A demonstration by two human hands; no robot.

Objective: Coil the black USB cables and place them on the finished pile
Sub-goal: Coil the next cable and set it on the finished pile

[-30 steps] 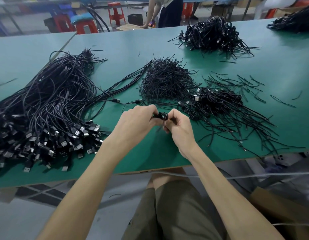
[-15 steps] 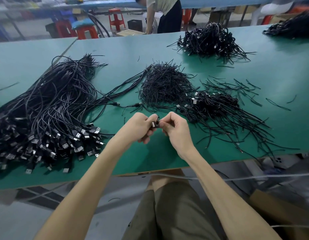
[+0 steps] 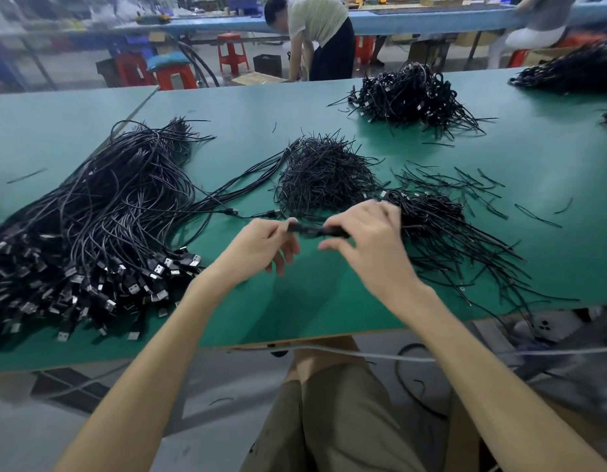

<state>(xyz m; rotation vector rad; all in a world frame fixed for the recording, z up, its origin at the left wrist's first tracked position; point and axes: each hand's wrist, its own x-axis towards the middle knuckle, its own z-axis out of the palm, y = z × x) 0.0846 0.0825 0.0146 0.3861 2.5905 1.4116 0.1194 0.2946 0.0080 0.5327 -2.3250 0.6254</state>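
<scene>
In the head view, a green table fills the middle of the scene. Just above its near part, the left hand and the right hand hold one small coiled cable between them. The left hand pinches its left end with the thumb and forefinger, and the right hand grasps its right end. The picture is blurred here, so I cannot tell exactly how the right fingers lie.

The finished pile of coiled cables lies on the table just to the right of the right hand. A big bunch of loose cables lies on the left, with the plugs at the near side. A heap of short black ties sits beyond the hands. One more cable pile lies far on the table. Behind the table a person bends near the red stools.
</scene>
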